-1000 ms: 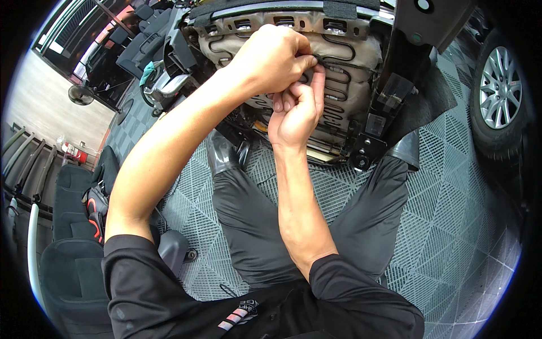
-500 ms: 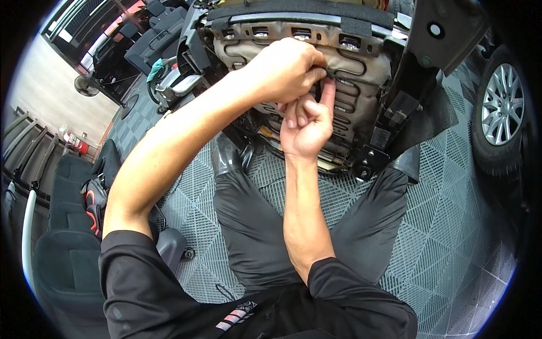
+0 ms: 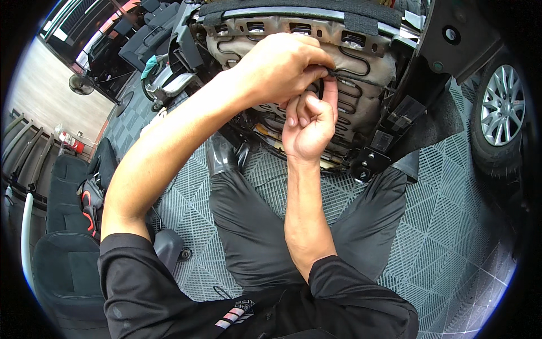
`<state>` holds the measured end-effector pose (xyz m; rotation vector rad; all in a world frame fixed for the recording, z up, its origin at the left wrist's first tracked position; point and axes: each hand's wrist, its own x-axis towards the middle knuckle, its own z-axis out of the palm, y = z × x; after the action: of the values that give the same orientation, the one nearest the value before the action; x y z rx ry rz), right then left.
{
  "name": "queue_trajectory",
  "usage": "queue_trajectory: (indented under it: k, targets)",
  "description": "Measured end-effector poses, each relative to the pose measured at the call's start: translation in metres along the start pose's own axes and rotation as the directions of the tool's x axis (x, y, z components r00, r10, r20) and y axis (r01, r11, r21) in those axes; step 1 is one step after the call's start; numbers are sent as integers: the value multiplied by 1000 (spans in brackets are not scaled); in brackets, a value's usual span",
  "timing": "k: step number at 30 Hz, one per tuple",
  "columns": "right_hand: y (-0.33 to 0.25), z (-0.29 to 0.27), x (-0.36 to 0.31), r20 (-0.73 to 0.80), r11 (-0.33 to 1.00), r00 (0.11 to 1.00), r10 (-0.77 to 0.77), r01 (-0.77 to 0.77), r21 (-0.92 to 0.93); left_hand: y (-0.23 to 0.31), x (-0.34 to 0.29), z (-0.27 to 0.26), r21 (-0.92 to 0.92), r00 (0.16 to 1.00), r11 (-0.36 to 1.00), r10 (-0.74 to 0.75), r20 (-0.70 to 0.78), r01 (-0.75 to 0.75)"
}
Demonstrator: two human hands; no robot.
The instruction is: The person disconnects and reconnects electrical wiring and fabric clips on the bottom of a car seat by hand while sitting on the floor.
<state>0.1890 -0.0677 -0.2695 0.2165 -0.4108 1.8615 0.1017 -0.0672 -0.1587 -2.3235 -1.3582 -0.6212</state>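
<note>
A car seat's underside faces me, with beige padding and dark zigzag springs under a metal crossbar. My left hand reaches across it, its thumb and fingers pinched on a thin black cable that runs off to the right over the springs. Just below, my right hand is turned palm toward me, fingers curled and the index finger raised against the cable beside the left fingertips. A short dark loop of cable shows between the two hands. The left hand hides part of the right fingers.
Dark metal brackets flank the seat on the right, near a wheel. Dark seats stand at left, by a black and red bag. Grey grid tiles cover the floor around my legs.
The view has shifted slightly. More of the black cable now shows stretched to the right of my fingertips; both hands keep almost the same grip.
</note>
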Motion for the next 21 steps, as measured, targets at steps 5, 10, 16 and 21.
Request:
queue_trajectory:
  k: [5, 10, 16, 21]
  targets:
    - [-10, -9, 2, -104, 983, 994, -24, 4, -186, 12, -2, -2, 285, 985, 959, -52, 163, 4]
    - [-7, -18, 9, -135, 820, 949, -284, 168, -548, 24, 4, -5, 258, 970, 960, -161, 184, 111]
    - [-2, -22, 11, 6, 421, 805, -593, 317, -850, 36, 28, -13, 116, 863, 917, -398, 310, 381]
    - [13, -27, 16, -29, 488, 791, -611, 348, -800, 35, 38, -13, 199, 804, 893, -449, 391, 403]
